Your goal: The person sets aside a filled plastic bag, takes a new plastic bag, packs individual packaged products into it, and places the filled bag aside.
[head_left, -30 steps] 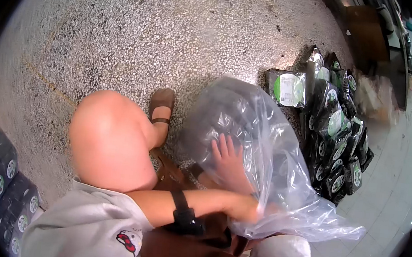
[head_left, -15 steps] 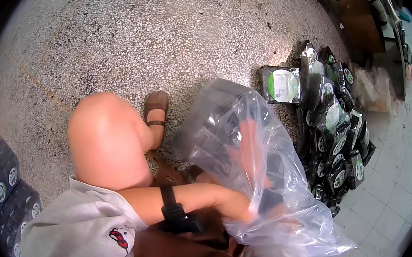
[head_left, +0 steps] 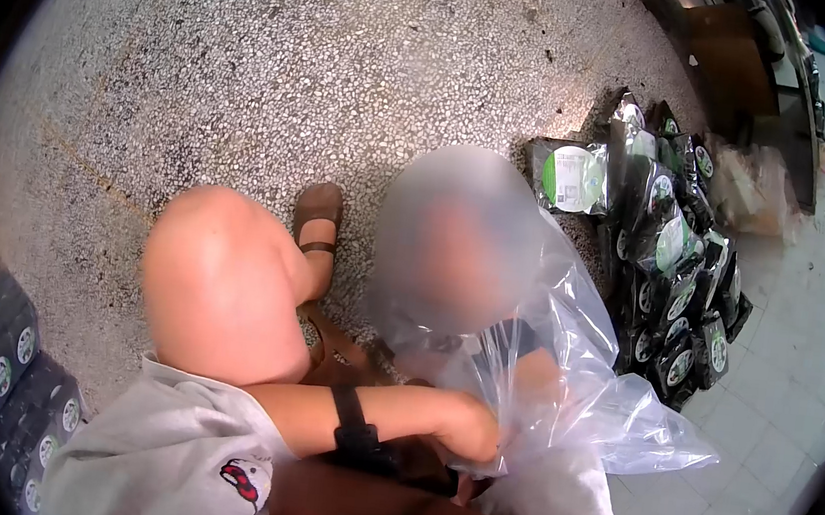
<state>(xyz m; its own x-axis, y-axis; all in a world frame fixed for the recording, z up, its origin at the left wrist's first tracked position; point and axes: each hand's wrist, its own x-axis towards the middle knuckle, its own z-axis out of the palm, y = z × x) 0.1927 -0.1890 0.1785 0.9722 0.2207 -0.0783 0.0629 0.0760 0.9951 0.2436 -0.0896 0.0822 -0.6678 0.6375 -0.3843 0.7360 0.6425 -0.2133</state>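
The clear plastic bag (head_left: pixel 571 375) stood crumpled and upright on the floor (head_left: pixel 251 70) beside the person's knee. Its mouth was gripped at the lower edge, its upper part was blurred, and dark packets showed faintly through the film. Its loose tail trailed right over the tiles.

right hand (head_left: pixel 531 371) has slid deeper inside the plastic bag (head_left: pixel 581 376).

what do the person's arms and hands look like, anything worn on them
The left forearm is bare, coming out of a light grey sleeve. A black band wraps the wrist, with a bulkier black piece on it. The left hand is bare, no glove. The right hand sits behind the clear plastic bag and a blurred patch, so nothing worn can be made out.
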